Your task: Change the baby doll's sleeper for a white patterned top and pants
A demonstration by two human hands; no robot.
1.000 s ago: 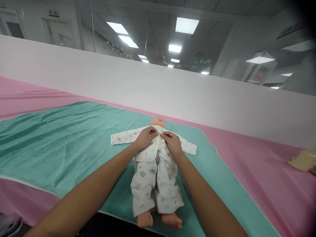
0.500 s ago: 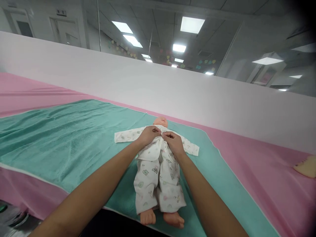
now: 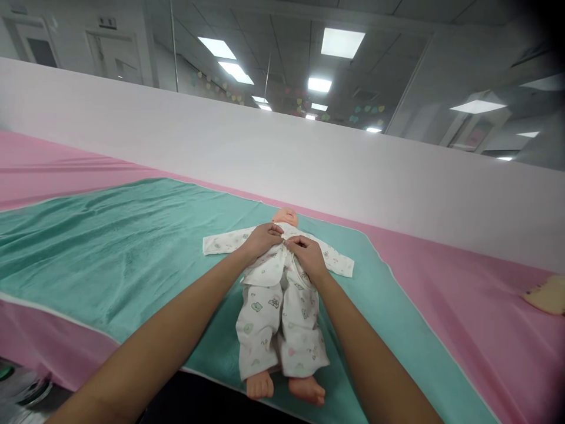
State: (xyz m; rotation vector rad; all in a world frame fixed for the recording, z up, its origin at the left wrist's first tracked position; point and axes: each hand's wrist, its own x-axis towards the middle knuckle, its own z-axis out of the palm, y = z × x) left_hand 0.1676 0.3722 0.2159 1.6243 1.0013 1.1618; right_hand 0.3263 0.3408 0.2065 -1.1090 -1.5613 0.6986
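Note:
A baby doll lies on its back on a green towel, feet toward me. It wears a white printed jacket and matching trousers. At the upper chest, my left hand pinches one front edge of the jacket. Close beside it, my right hand pinches the other edge, a little lower. The fingertips of both hands nearly meet at the jacket's front opening. Below them the front hangs apart over the trousers. What exactly lies between the fingertips is too small to make out.
Pink cloth shows around the towel. A low white wall with glass above runs along the back. A yellowish object lies at the right edge. Several items, partly cut off, are on the floor at lower left.
Both hands stay at the jacket's front, with the fingertips shifted slightly. The whole view has moved a little, and the doll lies as before.

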